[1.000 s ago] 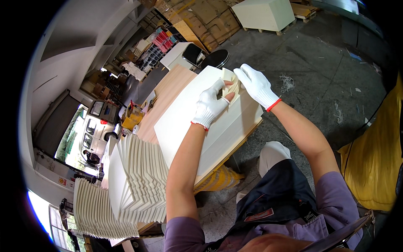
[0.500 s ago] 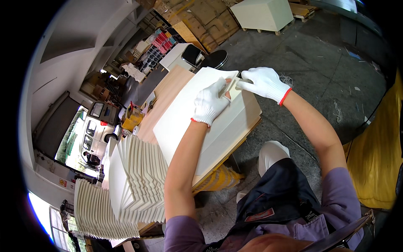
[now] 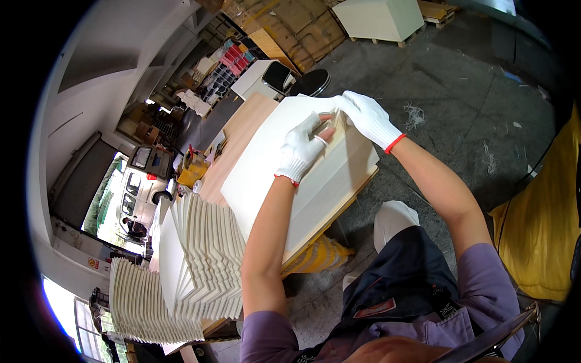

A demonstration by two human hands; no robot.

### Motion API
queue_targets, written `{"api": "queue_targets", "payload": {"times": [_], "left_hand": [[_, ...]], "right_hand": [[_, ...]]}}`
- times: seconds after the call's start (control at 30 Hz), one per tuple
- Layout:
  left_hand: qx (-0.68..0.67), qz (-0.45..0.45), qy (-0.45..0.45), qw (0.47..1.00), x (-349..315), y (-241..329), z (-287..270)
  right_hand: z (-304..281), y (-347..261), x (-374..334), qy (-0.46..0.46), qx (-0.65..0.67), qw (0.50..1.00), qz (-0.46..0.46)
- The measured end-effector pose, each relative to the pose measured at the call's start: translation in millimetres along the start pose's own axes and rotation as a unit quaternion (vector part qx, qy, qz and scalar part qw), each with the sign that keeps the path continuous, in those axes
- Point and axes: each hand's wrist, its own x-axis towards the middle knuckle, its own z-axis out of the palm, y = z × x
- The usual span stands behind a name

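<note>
A tall stack of large white paper sheets (image 3: 257,166) lies on the table in front of me. My left hand (image 3: 301,145), in a white knit glove with bare fingertips showing, rests on the top sheet near its right edge. Its thumb and forefinger are spread apart. At the far right corner, my right hand (image 3: 365,115), gloved in white with a red cuff, is closed over the sheet's corner. Between the two hands the paper edge looks bent up and its underside shows. The right fingertips are partly hidden by the glove and paper.
Fanned piles of folded white sheets (image 3: 206,260) stand at the left. A wood-grain tabletop (image 3: 233,142) extends beyond the stack, with a yellow container (image 3: 192,169) on it. A black stool (image 3: 316,81) stands past the far end. Yellow cloth (image 3: 532,236) hangs at right.
My right hand has moved slightly left and over the corner, and the paper edge there has bent up. My left hand has stayed almost in place, its thumb and forefinger now showing more.
</note>
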Motion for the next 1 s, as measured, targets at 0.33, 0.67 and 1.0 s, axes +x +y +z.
{"api": "queue_targets", "payload": {"times": [0.33, 0.67, 1.0], "left_hand": [[-0.052, 0.047, 0.036, 0.997, -0.4, -9.6, -0.4], [0.084, 0.006, 0.000, 0.996, -4.4, 7.1, -2.0], [0.002, 0.046, 0.051, 0.998, -4.1, -3.4, 1.2]], "right_hand": [[0.0, -4.7, -3.9, -0.022, -0.007, 0.999, 0.038], [5.1, 5.4, -3.2, 0.002, -0.032, 0.999, 0.011], [1.7, -2.5, -4.6, -0.015, -0.032, 0.999, 0.039]]}}
